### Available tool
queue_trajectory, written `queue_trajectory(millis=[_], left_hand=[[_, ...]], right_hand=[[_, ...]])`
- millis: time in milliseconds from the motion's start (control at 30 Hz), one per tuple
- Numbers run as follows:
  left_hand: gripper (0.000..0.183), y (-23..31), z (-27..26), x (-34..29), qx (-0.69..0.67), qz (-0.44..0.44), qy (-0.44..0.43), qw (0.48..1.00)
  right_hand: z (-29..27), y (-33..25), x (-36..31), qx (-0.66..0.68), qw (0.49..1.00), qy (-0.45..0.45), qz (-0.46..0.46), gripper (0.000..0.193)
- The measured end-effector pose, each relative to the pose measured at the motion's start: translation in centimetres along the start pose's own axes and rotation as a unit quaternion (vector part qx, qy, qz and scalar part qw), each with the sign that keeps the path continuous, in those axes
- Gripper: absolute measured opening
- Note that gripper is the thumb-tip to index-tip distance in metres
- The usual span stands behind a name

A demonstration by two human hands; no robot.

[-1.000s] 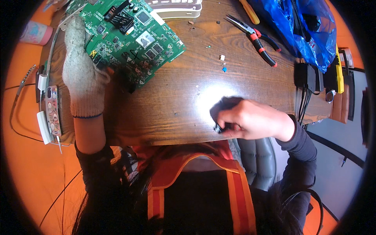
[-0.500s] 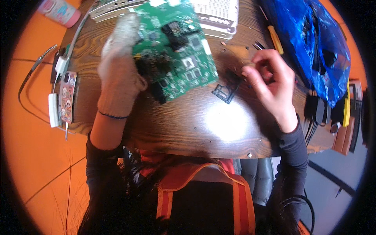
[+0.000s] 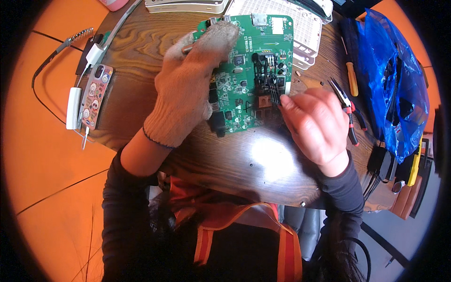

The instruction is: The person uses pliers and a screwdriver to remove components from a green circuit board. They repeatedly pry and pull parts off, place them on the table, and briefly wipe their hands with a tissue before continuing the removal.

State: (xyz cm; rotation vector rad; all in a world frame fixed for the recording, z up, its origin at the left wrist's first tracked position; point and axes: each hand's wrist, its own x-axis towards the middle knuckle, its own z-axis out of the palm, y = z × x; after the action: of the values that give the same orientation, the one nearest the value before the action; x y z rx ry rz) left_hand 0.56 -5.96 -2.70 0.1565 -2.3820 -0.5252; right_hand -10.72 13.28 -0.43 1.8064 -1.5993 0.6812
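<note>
My left hand [image 3: 185, 87], in a knit work glove with a pale palm side, is closed on the left edge of a green circuit board [image 3: 238, 87]. The board is held up over the wooden table, its chips and connectors facing me. Bare, my right hand [image 3: 317, 124] is by the board's lower right edge. Its thumb and forefinger pinch a small black plastic frame [image 3: 274, 91], which overlaps dark parts on the board. Whether the frame touches the board I cannot tell. Red-handled pliers [image 3: 348, 109] lie just beyond my right hand.
A yellow-handled screwdriver [image 3: 351, 79] and a blue plastic bag [image 3: 392, 89] lie at the right. White perforated housings [image 3: 277, 11] stand at the back. A sticker-covered phone [image 3: 97, 96] with a cable lies at the left. The table's front edge [image 3: 244, 197] curves near me.
My right hand has brought the black frame from low over the table up to the board. My left hand has turned the board more upright and moved it right. The view has shifted.
</note>
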Motion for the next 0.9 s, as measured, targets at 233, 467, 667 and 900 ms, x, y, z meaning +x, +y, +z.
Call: queue_trajectory(millis=[233,467,667,900], left_hand=[[0.033,0.6,1.1,0.1,-0.381,-0.283,-0.135,0.87],[0.046,0.2,0.3,0.4,-0.174,-0.167,-0.178,0.954],[0.045,0.3,0.2,-0.8,-0.255,-0.144,-0.053,0.955],[0.037,0.2,-0.8,-0.5,-0.017,-0.049,-0.036,0.998]], right_hand=[[-0.4,-0.6,-1.1,-0.074,0.992,-0.034,-0.099,0.018],[-1.8,0.6,0.2,0.104,0.987,-0.028,0.116,0.016],[-2.5,-0.2,0.7,0.414,0.718,0.038,0.558,0.018],[-3.4,-0.4,0.7,0.253,0.863,-0.016,0.437,0.017]])
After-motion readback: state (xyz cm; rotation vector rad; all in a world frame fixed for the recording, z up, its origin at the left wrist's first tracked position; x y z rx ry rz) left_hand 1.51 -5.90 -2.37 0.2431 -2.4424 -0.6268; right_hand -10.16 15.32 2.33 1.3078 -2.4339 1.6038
